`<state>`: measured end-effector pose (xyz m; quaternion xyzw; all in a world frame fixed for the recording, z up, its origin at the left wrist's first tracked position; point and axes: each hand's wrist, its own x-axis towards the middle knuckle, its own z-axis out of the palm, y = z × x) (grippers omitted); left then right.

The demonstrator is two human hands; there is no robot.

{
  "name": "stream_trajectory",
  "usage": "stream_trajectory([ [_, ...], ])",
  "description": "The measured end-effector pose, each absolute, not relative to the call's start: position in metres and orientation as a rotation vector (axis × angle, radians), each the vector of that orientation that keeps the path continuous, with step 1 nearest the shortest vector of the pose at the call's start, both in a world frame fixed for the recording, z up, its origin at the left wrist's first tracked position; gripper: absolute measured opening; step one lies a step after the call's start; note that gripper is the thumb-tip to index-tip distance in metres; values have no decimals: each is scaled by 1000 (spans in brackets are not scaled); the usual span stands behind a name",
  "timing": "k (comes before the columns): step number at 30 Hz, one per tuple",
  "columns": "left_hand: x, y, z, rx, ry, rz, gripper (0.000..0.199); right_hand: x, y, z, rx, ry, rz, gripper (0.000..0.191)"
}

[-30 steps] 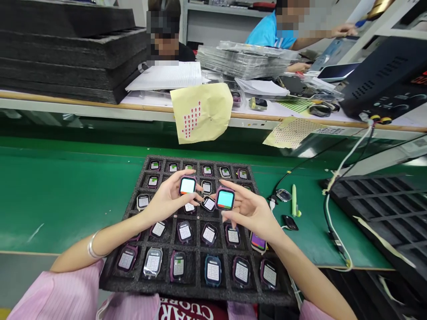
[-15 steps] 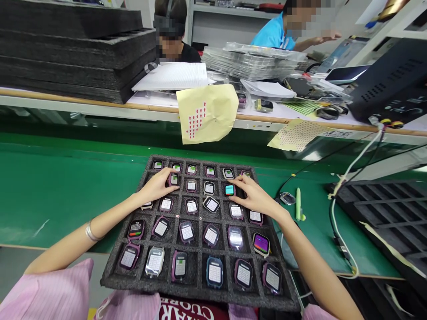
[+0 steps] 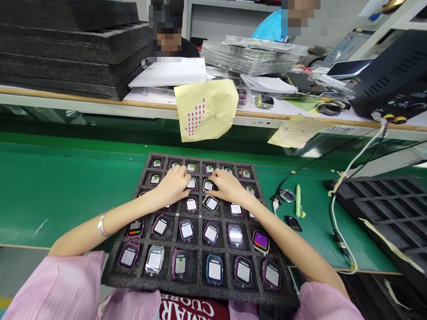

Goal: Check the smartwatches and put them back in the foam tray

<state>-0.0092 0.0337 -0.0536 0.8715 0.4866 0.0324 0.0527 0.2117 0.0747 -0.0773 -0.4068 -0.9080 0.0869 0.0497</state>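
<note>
A black foam tray (image 3: 196,291) holds rows of smartwatches, most with lit screens showing pale grids. In the second row from the back, my left hand (image 3: 173,184) has its thumb and forefinger closed on the edge of a smartwatch (image 3: 191,183). One compartment to the right, my right hand (image 3: 228,186) grips another smartwatch (image 3: 208,185) by its right side in the same way. Both watches lie in their compartments. Just in front of the right fingertips is a tilted light-cased watch (image 3: 211,203). My hands partly cover neighbouring compartments.
Right of the tray lie a green pen-like tool (image 3: 298,200), a small black object (image 3: 293,223) and cables (image 3: 336,213). Another foam tray (image 3: 376,213) sits farther right. Stacked foam trays (image 3: 66,58), papers (image 3: 173,71) and a black device (image 3: 390,80) occupy the shelf. Two people are beyond.
Both hands have moved inward, left hand rightward and right hand leftward, each onto a different watch in the second row. The watches they touched before are now behind my hands.
</note>
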Motion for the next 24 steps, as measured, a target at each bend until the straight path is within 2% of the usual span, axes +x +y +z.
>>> stream_trajectory([
  [7, 8, 55, -68, 2644, 1436, 1, 28, 257, 47, -66, -1235, -2553, 328, 34],
  [15, 9, 61, -75, 2611, 1402, 41, 27, 301, -10, -85, -1367, -2651, 204, 62],
  [24, 2, 58, -82, 2627, 1386, 119, 29, 298, -18, -79, -1393, -2685, 105, 72],
])
